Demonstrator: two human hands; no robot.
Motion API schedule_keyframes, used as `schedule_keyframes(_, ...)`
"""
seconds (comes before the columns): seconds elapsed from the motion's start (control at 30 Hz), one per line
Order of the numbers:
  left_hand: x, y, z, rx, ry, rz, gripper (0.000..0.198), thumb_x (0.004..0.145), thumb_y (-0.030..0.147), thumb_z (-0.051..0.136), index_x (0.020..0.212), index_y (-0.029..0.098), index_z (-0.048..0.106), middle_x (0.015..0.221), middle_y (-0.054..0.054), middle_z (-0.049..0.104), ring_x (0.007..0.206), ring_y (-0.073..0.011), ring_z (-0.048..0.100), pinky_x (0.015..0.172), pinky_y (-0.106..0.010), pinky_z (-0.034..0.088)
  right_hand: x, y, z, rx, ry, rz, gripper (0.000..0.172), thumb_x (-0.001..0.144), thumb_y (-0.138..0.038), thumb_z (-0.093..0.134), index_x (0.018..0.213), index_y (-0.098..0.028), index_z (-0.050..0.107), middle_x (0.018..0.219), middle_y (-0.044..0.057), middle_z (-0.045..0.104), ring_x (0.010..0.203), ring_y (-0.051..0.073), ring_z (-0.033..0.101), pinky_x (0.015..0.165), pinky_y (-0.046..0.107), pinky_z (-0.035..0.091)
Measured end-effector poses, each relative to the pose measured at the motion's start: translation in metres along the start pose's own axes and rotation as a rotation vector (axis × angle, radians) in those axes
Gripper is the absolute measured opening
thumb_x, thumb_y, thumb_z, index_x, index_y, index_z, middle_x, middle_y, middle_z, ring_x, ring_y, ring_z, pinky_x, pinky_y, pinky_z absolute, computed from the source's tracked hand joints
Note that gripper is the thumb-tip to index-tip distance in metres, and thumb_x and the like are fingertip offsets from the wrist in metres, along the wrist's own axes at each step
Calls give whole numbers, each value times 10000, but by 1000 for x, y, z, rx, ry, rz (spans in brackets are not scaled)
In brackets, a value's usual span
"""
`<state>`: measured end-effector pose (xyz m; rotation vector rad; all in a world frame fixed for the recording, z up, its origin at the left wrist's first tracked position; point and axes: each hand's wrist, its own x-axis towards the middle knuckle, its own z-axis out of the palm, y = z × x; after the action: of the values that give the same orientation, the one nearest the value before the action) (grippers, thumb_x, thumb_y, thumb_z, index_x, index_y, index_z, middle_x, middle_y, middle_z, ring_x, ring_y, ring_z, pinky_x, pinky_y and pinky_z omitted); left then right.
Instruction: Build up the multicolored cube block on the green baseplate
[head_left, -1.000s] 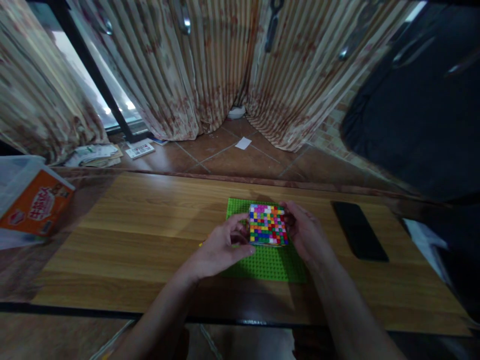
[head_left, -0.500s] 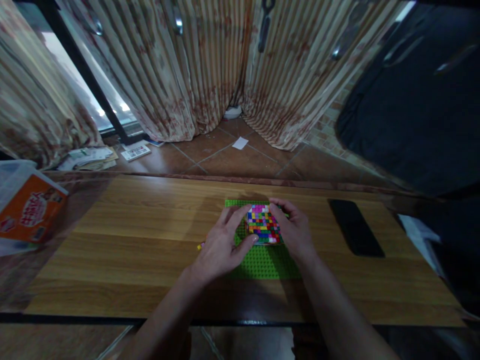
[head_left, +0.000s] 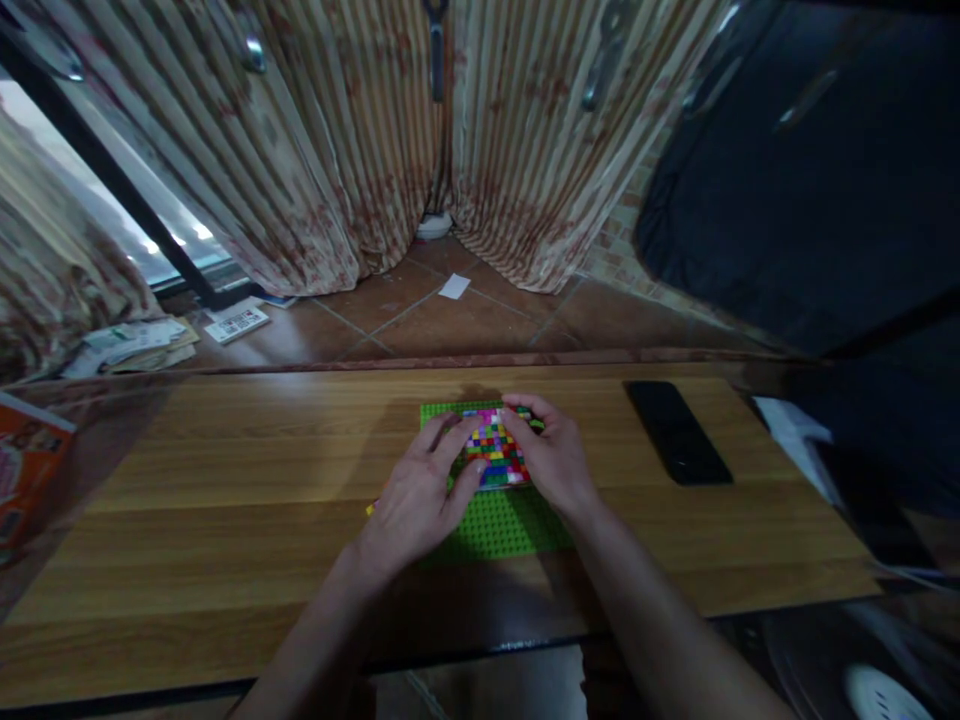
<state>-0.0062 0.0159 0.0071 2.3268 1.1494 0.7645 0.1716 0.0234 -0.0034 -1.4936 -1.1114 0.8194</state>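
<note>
A block of multicoloured toy bricks (head_left: pixel 496 447), with rows of small studs on top, sits over the far part of a green studded baseplate (head_left: pixel 502 525). My left hand (head_left: pixel 416 495) grips the block's left side, its thumb at the near left corner and its fingers along the far left. At the far right corner, my right hand (head_left: pixel 559 455) has thumb and fingers closed on the block's edge. Both hands hide parts of its sides. Just left of my left hand, a small yellow brick (head_left: pixel 370 509) peeks out on the table.
A black phone (head_left: pixel 677 432) lies on the wooden table (head_left: pixel 225 480) to the right. Off the table's left end stands a container with an orange label (head_left: pixel 26 460). Papers (head_left: pixel 135 345) lie on the floor by the curtains (head_left: pixel 330 200). White sheets (head_left: pixel 796 440) are beyond the right end.
The view has turned to the right, so the table and hands appear shifted left. Both hands keep their hold on the brick block, with little change in the fingers.
</note>
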Motion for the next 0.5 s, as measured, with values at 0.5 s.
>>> schedule_keyframes(0.5, -2, 6, 9, 70, 77, -54, 398, 998, 331, 424, 1380, 249, 502, 1295, -93, 590, 1181, -224, 591, 1024, -422, 514, 0, 5, 4, -8, 29, -16, 248, 794, -397, 656, 970, -245, 744, 996, 34, 747, 902, 211, 670, 830, 354, 515)
